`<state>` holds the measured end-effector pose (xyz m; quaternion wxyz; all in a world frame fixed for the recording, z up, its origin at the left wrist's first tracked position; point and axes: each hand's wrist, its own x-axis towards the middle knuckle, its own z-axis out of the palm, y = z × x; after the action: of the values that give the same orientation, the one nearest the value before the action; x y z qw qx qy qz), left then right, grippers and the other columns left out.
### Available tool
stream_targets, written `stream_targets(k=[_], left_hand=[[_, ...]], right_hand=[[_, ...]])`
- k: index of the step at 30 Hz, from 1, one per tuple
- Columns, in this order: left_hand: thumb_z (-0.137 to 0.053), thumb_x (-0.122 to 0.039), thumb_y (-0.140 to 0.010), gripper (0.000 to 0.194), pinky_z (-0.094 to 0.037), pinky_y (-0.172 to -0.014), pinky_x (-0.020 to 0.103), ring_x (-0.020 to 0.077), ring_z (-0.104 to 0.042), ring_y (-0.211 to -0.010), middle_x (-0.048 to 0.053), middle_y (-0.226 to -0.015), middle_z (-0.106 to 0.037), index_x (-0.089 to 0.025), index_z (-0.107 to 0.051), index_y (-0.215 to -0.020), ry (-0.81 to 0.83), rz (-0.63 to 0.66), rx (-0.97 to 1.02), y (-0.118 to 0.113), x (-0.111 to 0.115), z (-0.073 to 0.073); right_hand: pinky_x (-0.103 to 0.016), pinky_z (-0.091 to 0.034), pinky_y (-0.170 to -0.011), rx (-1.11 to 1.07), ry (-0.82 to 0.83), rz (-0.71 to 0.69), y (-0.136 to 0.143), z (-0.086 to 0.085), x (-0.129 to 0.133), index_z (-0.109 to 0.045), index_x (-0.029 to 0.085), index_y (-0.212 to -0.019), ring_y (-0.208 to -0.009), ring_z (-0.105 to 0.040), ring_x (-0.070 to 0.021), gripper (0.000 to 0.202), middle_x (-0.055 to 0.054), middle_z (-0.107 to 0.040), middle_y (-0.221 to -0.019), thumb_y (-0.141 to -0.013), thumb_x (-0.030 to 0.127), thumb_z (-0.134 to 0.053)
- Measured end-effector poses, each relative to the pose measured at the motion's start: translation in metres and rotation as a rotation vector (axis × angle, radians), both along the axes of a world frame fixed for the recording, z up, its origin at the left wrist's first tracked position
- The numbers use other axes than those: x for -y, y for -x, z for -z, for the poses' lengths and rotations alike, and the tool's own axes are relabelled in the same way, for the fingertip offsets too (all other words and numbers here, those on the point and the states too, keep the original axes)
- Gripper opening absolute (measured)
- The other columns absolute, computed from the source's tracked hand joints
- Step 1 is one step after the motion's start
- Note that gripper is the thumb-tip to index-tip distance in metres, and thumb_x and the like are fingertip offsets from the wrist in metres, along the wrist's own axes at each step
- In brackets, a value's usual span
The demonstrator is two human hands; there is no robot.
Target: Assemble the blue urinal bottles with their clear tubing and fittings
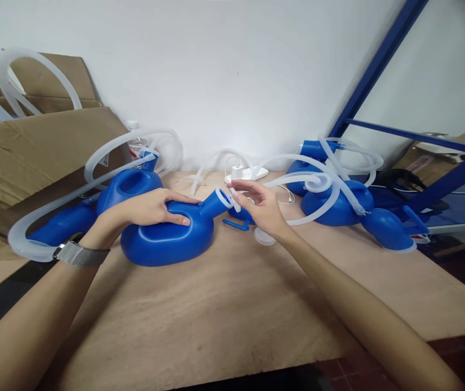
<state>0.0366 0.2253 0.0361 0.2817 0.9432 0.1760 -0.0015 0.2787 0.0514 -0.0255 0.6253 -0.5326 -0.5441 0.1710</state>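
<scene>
A blue plastic urinal bottle [167,247] lies on the table with its angled neck [216,202] pointing right and up. My left hand [154,209] grips it from above, fingers over the handle and thumb along the near side. Close by the white-rimmed mouth, my right hand [256,203] pinches a small whitish piece [235,203]; its exact kind is unclear. Behind and below that hand sits a blue part with a hooked bar [236,224]. A translucent round cap [263,237] rests on the table under my right wrist.
More blue bottles with coiled translucent hoses stand at left [128,184] and right [325,206]. An open cardboard box [53,157] holds further hoses. Against the wall are a water bottle [137,144] and a white power strip [256,174]. A blue metal frame [378,65] rises at right.
</scene>
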Motion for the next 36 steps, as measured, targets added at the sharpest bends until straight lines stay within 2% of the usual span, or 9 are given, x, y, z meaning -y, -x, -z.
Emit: stream_targets(k=[6, 11, 14, 16, 19, 23, 26, 32, 36], left_hand=[[-0.066, -0.075, -0.087, 0.078, -0.055, -0.112, 0.04, 0.0346, -0.074, -0.128, 0.006, -0.148, -0.073, -0.03, -0.069, -0.15, -0.117, -0.082, 0.001, -0.003, -0.008, 0.005], [-0.057, -0.071, -0.094, 0.077, -0.052, -0.117, 0.049, 0.0396, -0.067, -0.137, 0.012, -0.153, -0.068, -0.023, -0.065, -0.154, -0.34, -0.14, 0.064, -0.006, -0.011, 0.015], [-0.057, -0.053, -0.099, 0.067, -0.056, -0.112, 0.055, 0.0424, -0.064, -0.139, 0.019, -0.155, -0.064, -0.019, -0.061, -0.156, -0.599, -0.108, 0.25, -0.008, 0.008, 0.016], [-0.058, -0.044, -0.102, 0.058, -0.055, -0.114, 0.055, 0.0401, -0.062, -0.14, 0.019, -0.155, -0.062, -0.02, -0.062, -0.154, -0.727, 0.037, 0.401, -0.012, 0.029, 0.017], [-0.068, -0.048, -0.103, 0.062, -0.06, -0.107, 0.052, 0.0381, -0.067, -0.134, 0.022, -0.151, -0.064, -0.016, -0.058, -0.154, -0.777, 0.232, 0.504, -0.025, 0.061, 0.023], [-0.067, -0.033, -0.106, 0.047, -0.064, -0.103, 0.044, 0.0318, -0.074, -0.127, 0.019, -0.143, -0.072, -0.014, -0.059, -0.148, -0.68, 0.213, 0.701, -0.038, 0.075, 0.032], [-0.069, -0.04, -0.106, 0.045, -0.065, -0.101, 0.036, 0.0242, -0.078, -0.118, 0.011, -0.138, -0.077, -0.021, -0.061, -0.147, -0.458, 0.203, 0.763, -0.037, 0.068, 0.028], [-0.079, -0.054, -0.097, 0.063, -0.056, -0.117, 0.045, 0.0297, -0.068, -0.138, 0.011, -0.149, -0.071, -0.028, -0.064, -0.152, -0.318, 0.284, 0.693, -0.035, 0.056, 0.018], [-0.079, -0.049, -0.097, 0.05, -0.061, -0.109, 0.044, 0.0299, -0.072, -0.13, 0.011, -0.146, -0.072, -0.029, -0.072, -0.142, -0.279, 0.252, 0.652, -0.036, 0.055, 0.021]], right_hand=[[-0.042, -0.067, -0.086, 0.162, 0.088, 0.082, -0.002, 0.031, 0.009, -0.076, 0.024, -0.131, -0.102, -0.079, -0.0258, 0.045, -0.011, -0.082, -0.123, -0.093, 0.048, -0.077], [-0.05, -0.063, -0.096, 0.49, 0.079, 0.002, -0.004, 0.049, 0.023, -0.081, 0.026, -0.116, -0.103, -0.078, -0.029, 0.029, -0.01, -0.083, -0.115, -0.092, 0.041, -0.078], [-0.046, -0.064, -0.093, 0.191, 0.09, 0.066, 0.004, 0.044, 0.017, -0.078, 0.026, -0.119, -0.105, -0.077, -0.0274, 0.033, -0.01, -0.082, -0.118, -0.092, 0.044, -0.079], [-0.043, -0.063, -0.095, -0.109, 0.079, 0.093, 0.011, 0.035, 0.009, -0.075, 0.026, -0.116, -0.109, -0.077, -0.026, 0.037, -0.008, -0.082, -0.117, -0.088, 0.048, -0.083], [-0.04, -0.061, -0.099, -0.424, 0.033, 0.078, 0.026, 0.019, 0.0, -0.073, 0.025, -0.103, -0.108, -0.077, -0.0233, 0.038, -0.004, -0.082, -0.107, -0.082, 0.054, -0.087], [-0.038, -0.062, -0.098, -0.619, 0.004, -0.024, 0.044, 0.004, -0.001, -0.07, 0.025, -0.096, -0.102, -0.077, -0.0215, 0.043, -0.002, -0.08, -0.102, -0.08, 0.061, -0.087], [-0.037, -0.062, -0.098, -0.618, 0.041, -0.082, 0.047, 0.001, 0.003, -0.07, 0.024, -0.098, -0.105, -0.076, -0.0215, 0.049, -0.002, -0.079, -0.103, -0.076, 0.064, -0.09], [-0.042, -0.064, -0.102, -0.496, 0.087, -0.092, 0.042, 0.011, 0.0, -0.063, 0.027, -0.109, -0.114, -0.076, -0.0258, 0.069, -0.007, -0.075, -0.123, -0.067, 0.074, -0.092], [-0.044, -0.065, -0.1, -0.331, 0.12, -0.141, 0.033, 0.01, -0.003, -0.053, 0.032, -0.122, -0.113, -0.077, -0.0259, 0.077, -0.008, -0.069, -0.137, -0.071, 0.078, -0.088]])
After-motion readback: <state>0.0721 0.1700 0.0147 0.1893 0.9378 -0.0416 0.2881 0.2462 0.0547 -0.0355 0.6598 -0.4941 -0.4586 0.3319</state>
